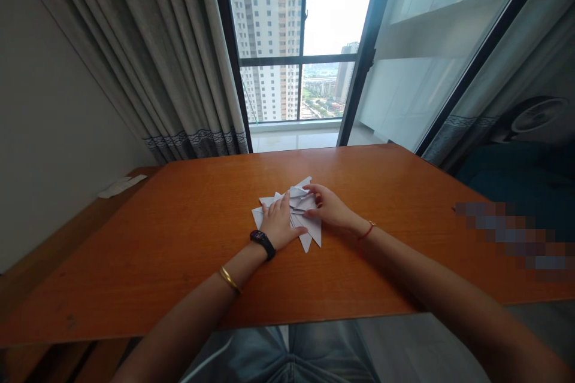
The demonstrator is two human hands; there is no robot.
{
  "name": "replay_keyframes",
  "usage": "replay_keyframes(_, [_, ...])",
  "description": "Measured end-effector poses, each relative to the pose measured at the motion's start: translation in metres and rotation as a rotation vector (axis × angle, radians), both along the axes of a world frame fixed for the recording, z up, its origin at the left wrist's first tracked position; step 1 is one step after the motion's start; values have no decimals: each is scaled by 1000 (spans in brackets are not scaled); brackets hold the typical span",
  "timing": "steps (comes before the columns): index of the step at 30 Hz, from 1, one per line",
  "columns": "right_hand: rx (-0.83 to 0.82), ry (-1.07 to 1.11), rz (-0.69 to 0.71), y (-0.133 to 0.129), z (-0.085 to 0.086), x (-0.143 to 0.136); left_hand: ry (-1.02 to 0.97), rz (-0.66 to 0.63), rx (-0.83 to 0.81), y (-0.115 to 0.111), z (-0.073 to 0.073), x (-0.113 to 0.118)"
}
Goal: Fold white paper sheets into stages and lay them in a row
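A folded white paper piece (313, 228) with several pointed corners lies near the middle of the orange-brown wooden table (179, 251). My left hand (279, 224) rests flat on its left part, fingers spread and thumb stretched to the right. On the paper's right side, my right hand (330, 206) has its thumb and index finger around a folded flap, with a gap between the two fingertips. The palm and other fingers cover some of the folds.
Some white paper (122, 186) lies on a ledge beyond the table's left edge. A blurred-out patch (516, 233) covers the table's right side. Behind the table are grey curtains (179, 60) and a window. A fan (539, 115) stands at the far right.
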State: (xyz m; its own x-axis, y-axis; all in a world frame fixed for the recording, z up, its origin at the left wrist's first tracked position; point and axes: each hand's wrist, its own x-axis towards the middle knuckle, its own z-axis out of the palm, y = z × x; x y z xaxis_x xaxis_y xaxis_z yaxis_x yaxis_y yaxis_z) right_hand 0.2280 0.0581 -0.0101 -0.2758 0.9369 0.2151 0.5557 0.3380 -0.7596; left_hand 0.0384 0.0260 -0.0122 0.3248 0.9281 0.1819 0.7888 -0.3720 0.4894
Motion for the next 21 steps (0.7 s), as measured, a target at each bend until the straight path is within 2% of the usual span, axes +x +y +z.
replay_keyframes(4, [-31,302,5,0,6,-1,-142,-24,47,10,-1,3])
replay_keyframes(7, [-55,362,52,1,5,4,-189,-46,10,13,-1,5])
replay_keyframes(9, [9,289,17,2,1,8,-189,-31,-27,13,-2,7])
replay_keyframes(12, [135,53,-205,5,-4,17,-230,-36,-33,11,-2,8])
replay_keyframes(14, [121,-41,-310,5,-6,24,-294,-43,-9,10,2,6])
replay_keyframes(17, [22,-69,-318,1,-2,31,-444,12,-27,16,13,-10])
replay_keyframes(21, [-21,-163,-238,-11,7,31,-683,170,-189,38,30,-50])
